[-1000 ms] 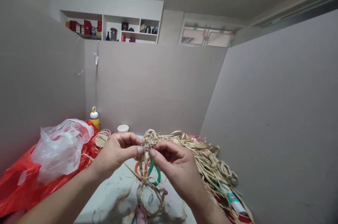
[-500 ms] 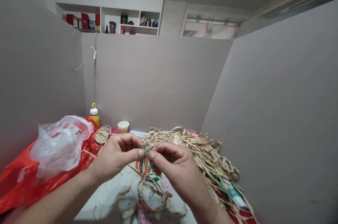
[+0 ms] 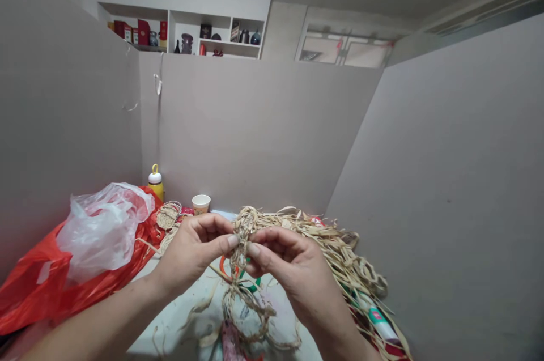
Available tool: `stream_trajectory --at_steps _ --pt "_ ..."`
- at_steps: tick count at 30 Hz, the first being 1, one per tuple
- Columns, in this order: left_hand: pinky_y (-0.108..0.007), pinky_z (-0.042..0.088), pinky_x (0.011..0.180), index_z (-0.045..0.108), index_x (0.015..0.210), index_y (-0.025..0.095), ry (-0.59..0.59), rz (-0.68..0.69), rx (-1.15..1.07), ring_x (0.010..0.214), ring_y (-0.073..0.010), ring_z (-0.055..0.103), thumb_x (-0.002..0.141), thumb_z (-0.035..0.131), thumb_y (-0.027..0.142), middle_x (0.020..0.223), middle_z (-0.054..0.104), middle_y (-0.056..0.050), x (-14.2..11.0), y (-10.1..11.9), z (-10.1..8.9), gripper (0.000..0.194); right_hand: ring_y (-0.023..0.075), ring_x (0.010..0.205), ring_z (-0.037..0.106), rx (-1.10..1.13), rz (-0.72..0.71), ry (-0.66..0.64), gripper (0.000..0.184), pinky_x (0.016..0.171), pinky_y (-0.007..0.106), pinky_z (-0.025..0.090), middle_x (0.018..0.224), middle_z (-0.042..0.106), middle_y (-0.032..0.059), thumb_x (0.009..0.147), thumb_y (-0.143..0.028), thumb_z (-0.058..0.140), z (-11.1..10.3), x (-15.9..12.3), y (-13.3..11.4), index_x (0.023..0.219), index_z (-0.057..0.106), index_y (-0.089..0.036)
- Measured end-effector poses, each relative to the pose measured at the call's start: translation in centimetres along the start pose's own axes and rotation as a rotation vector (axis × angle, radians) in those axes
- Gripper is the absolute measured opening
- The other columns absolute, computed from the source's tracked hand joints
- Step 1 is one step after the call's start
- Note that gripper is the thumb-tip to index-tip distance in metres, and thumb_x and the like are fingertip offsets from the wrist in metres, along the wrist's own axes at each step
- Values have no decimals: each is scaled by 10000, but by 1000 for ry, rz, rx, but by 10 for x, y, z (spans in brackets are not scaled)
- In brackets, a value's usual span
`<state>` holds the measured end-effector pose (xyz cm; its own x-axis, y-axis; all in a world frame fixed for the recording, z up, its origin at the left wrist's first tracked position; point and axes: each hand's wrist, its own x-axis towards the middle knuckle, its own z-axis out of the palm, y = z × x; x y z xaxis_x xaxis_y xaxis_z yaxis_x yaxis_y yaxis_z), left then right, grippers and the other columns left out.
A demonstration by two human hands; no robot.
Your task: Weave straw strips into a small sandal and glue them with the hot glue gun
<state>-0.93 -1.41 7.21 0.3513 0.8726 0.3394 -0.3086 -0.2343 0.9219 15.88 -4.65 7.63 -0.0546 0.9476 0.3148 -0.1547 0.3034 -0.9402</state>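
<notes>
Between my two hands is a braided straw cord (image 3: 242, 224), bunched into a small loop at its top, its lower length hanging in loose coils over the table. My left hand (image 3: 202, 242) pinches it from the left between thumb and fingers. From the right, my right hand (image 3: 283, 253) pinches the same spot, the thumb tips close together. Behind the cord, partly hidden, lie scissors with orange and green handles (image 3: 251, 283). A pinkish wrapped item (image 3: 232, 341) sits under the hanging coils; its kind is unclear.
Dried straw strips (image 3: 340, 253) pile up on the right, beside a white and green tube (image 3: 382, 324). To the left are red and clear plastic bags (image 3: 104, 230), a coiled straw piece (image 3: 167, 215), a yellow bottle (image 3: 156, 184) and a paper cup (image 3: 201, 204). Grey partitions (image 3: 250, 128) enclose the table.
The loop at the top of the cord looks narrower and more gathered between my fingertips. My hands stay close together in nearly the same place; the camera view has shifted slightly.
</notes>
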Motion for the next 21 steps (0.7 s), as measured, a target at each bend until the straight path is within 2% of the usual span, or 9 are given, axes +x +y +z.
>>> stream_trajectory --at_steps 4,7,21 --pt "-222 448 648 684 814 141 22 9 -17 672 -96 563 722 810 239 734 658 1 -1 0 -2 184 94 528 602 -19 -46 -1 205 523 194 517 595 653 -14 685 -325 832 0 -3 0 697 695 -172" --pt "-224 457 646 682 831 148 -4 23 -41 679 -97 571 728 807 232 758 664 -1 -3 0 -2 182 92 507 592 -59 -74 20 198 502 184 502 565 643 -14 711 -331 814 1 -4 1 685 702 -168" --pt "-216 459 671 672 824 144 -18 -36 -54 693 -84 575 731 807 225 749 654 12 -4 -5 -4 183 88 475 605 -3 -30 27 184 476 175 509 564 665 -15 697 -323 833 1 -3 4 689 720 -178"
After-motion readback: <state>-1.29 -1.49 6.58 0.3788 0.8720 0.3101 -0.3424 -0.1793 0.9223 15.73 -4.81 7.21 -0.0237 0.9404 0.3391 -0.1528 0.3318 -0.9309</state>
